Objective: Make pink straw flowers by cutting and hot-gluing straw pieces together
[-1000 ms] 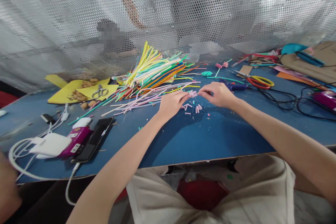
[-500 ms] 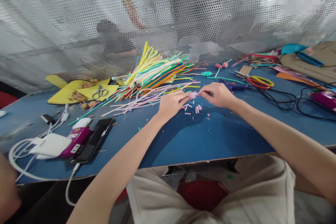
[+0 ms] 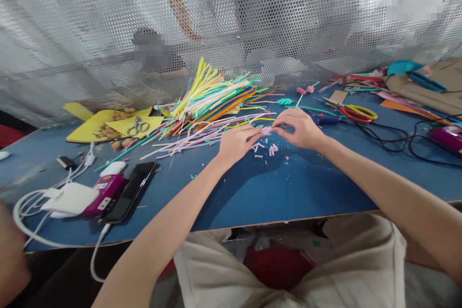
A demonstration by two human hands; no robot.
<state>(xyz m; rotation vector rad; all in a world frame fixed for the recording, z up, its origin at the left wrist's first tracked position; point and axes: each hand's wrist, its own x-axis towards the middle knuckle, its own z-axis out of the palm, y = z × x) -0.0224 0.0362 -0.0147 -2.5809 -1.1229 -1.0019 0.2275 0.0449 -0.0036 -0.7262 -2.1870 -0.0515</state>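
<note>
Both hands meet fingertip to fingertip over the table [image 3: 252, 192], left hand [image 3: 236, 142] and right hand [image 3: 301, 130] pinching a small pink piece [image 3: 266, 130] between them, cut pink bits [image 3: 265, 148] scattered just beneath

Two hands, two scissors [image 3: 137, 126] [image 3: 357, 113], one phone [image 3: 128, 192], one glue gun [image 3: 321, 118]

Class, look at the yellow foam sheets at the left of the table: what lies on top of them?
On the yellow foam sheets lie small silver scissors and a scatter of tan, nut-like pieces. What they are exactly is too small to tell, and whatever lies beneath the sheets is covered.
</note>
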